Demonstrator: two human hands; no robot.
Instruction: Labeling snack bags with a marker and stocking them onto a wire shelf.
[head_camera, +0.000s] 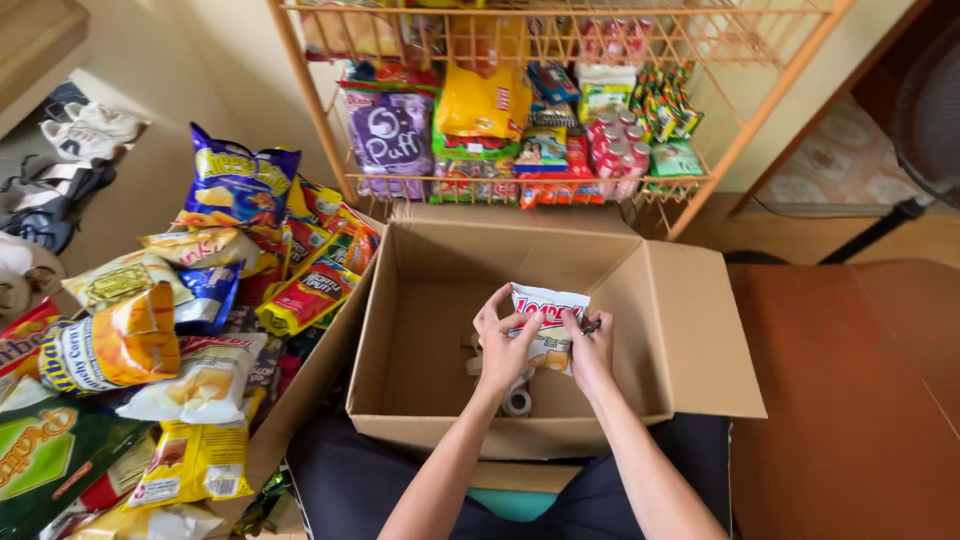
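Both my hands hold a small white snack packet (548, 320) with red lettering over the open cardboard box (660, 330). My left hand (503, 345) grips the packet's left edge. My right hand (592, 350) grips its right edge and also pinches a small dark object (590, 326) between the fingers. A roll of tape (517, 402) lies on the box floor below my left hand. The inside of the box holds little else that I can see.
A heap of snack bags (200, 300) lies left of the box. An orange wire rack (520, 110) with packets and cans stands behind it. Shoes (70, 150) sit at the far left, a fan stand (890, 215) at the right.
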